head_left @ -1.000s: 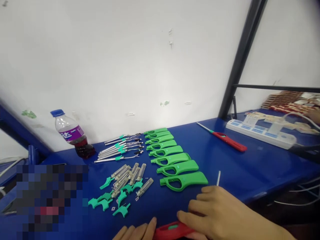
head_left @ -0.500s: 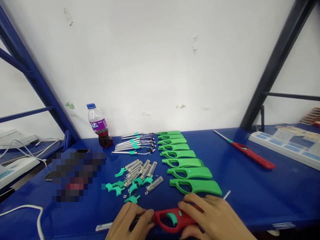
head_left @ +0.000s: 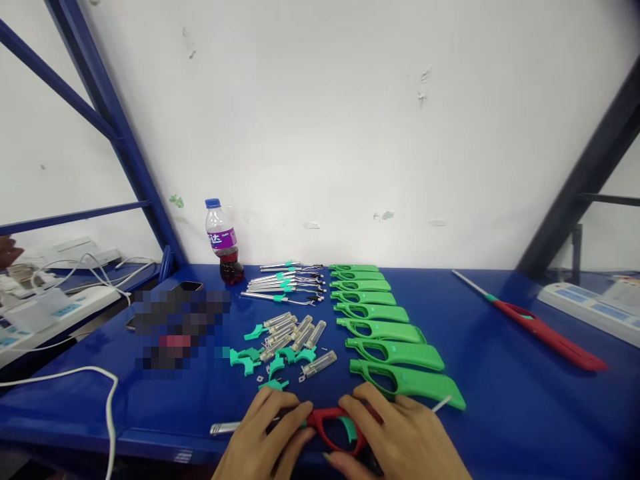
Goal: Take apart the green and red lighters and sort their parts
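Both hands are on a red long-reach lighter (head_left: 321, 432) at the table's front edge. My left hand (head_left: 270, 437) is closed around its nozzle end, and a metal tube (head_left: 225, 427) sticks out to the left of that hand. My right hand (head_left: 397, 437) grips the handle, fingers on top and thumb below, hiding most of it. A teal trigger (head_left: 350, 430) shows in the loop between the hands. Just beyond them lie several green lighter shells (head_left: 425, 387) in a column, with clear fuel tanks (head_left: 319, 364) and loose teal triggers (head_left: 275, 385) to their left.
Metal tubes with wires (head_left: 265, 295) lie at the back, near a drink bottle (head_left: 223, 240). Another red lighter (head_left: 545, 333) rests at right, before a power strip (head_left: 585, 303). A white cable (head_left: 111, 400) crosses the left side. Another person's hand (head_left: 9, 253) shows at far left.
The view has turned left, so the table's things appear farther right. My right hand has shifted left along the red lighter, closer to my left hand, covering more of the handle.
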A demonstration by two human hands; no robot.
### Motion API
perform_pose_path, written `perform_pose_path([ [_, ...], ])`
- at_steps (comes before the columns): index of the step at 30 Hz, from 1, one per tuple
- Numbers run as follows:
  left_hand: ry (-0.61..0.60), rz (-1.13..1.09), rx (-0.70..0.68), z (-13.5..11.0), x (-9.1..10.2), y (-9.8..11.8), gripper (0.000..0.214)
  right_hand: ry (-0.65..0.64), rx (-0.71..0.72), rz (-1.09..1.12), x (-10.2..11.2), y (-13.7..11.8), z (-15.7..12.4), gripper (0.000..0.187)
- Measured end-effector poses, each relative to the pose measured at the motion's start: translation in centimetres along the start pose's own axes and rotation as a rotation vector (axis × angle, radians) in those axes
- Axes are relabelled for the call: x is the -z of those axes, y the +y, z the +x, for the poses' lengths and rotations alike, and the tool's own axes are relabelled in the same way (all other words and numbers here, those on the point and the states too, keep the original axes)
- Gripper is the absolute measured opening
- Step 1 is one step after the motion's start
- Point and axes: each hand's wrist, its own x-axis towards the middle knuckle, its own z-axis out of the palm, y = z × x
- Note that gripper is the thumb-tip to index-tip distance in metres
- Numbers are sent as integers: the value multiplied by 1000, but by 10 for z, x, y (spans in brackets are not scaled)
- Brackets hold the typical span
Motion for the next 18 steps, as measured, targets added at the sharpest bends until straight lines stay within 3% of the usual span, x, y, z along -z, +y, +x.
perform_pose_path([
  [4, -3, -16, 48, 2, -1, 5, 21, 65, -56, 47, -12, -2, -11, 45],
  [10, -43, -23, 95, -1, 0, 9, 25, 124, -3, 76, -12, 5, -15, 25],
  [18, -93, 22, 116, -1, 2, 9, 17, 144, -45, 137, -11, 5, -15, 24],
])
